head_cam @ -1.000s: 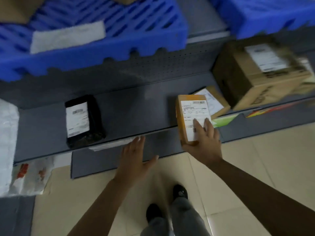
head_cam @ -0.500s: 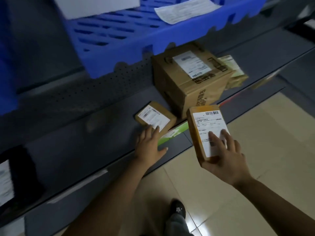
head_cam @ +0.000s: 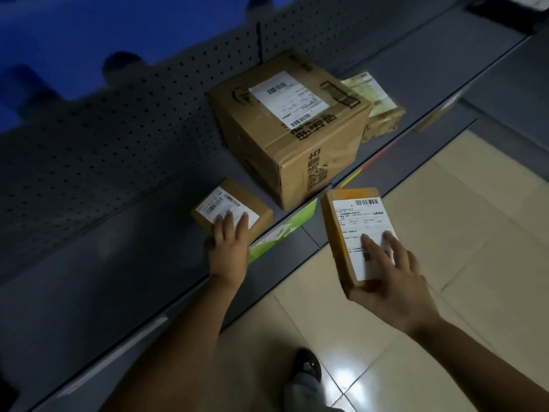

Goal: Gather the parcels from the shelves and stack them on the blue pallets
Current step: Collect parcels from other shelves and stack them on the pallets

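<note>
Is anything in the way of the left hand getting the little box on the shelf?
No. The left hand already rests its fingers on the little box, with nothing between them. The big box stands just behind it, to the right.

The big box (head_cam: 292,126) is showing matt brown cardboard, creased at the edges, with a smooth white paper label (head_cam: 289,98). The small parcel (head_cam: 234,214) is looking like matt brown card under a paper label. The orange parcel (head_cam: 353,233) is appearing slightly glossy, as if taped, with a white paper label. The shelf (head_cam: 118,263) is showing matt grey painted metal; its back panel (head_cam: 118,138) is perforated. The floor (head_cam: 445,218) is gleaming as glossy beige tile. The pallet (head_cam: 74,31) is looking like blue plastic.
</note>
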A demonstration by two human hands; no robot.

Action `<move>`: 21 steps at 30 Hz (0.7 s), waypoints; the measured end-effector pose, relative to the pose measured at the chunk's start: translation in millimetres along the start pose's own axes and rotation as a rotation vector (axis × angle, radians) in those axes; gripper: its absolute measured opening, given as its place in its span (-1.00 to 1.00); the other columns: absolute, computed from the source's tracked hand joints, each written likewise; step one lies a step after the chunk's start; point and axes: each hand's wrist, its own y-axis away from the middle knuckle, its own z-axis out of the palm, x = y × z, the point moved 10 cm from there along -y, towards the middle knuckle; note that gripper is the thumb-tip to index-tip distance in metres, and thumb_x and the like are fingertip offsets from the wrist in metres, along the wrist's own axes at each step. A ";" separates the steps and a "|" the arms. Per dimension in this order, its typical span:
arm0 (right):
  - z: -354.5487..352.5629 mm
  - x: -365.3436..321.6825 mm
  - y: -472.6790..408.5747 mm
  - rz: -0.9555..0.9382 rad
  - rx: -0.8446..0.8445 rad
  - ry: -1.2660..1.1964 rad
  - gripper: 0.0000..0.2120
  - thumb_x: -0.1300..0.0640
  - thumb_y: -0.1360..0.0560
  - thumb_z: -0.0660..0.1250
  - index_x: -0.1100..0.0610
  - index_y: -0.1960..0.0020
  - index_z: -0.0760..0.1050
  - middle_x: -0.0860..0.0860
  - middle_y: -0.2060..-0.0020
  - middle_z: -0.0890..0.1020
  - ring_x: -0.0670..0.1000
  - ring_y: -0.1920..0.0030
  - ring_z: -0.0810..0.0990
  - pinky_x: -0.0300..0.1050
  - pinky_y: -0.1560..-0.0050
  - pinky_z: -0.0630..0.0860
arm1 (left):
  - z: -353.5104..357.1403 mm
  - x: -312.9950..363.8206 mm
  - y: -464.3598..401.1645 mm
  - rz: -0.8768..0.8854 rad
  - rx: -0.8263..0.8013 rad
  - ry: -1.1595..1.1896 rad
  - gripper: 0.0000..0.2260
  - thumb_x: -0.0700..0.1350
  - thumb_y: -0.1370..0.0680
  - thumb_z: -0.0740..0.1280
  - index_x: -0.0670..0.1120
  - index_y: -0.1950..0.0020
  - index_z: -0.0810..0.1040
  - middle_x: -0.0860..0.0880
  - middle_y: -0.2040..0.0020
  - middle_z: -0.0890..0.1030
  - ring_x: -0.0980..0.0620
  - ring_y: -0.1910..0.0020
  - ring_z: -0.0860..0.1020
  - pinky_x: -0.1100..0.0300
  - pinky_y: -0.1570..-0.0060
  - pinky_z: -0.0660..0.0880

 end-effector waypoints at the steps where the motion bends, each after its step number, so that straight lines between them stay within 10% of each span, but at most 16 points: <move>1: -0.6 0.5 1.9 0.009 0.009 -0.021 0.00 -0.46 -0.19 0.20 -0.20 -0.52 -0.08 0.00 -0.52 -0.05 0.14 -0.45 0.02 0.21 -0.31 0.29 | -3.8 0.8 2.9 0.020 0.007 0.007 -0.26 -0.17 -0.21 0.62 -0.06 -0.36 0.47 -0.25 -0.31 0.48 -0.31 -0.29 0.44 -0.16 0.13 0.56; 6: -1.5 -9.7 19.3 0.018 0.003 -0.082 -0.01 -0.41 -0.20 0.24 -0.16 -0.53 -0.04 0.03 -0.52 -0.02 0.17 -0.46 0.03 0.21 -0.34 0.25 | -15.8 1.6 36.6 0.147 -0.003 0.090 -0.23 -0.24 -0.14 0.65 -0.05 -0.33 0.52 -0.22 -0.29 0.52 -0.29 -0.27 0.48 -0.09 0.26 0.60; 21: 3.7 -98.1 185.8 -0.077 0.072 -0.127 -0.08 -0.29 -0.33 0.39 -0.18 -0.52 -0.05 0.01 -0.54 -0.06 0.16 -0.48 -0.01 0.16 -0.39 0.19 | -117.5 -49.3 256.9 0.431 0.122 0.296 -0.25 -0.18 -0.44 0.47 -0.04 -0.52 0.15 -0.15 -0.50 0.28 -0.17 -0.47 0.25 -0.09 -0.23 0.48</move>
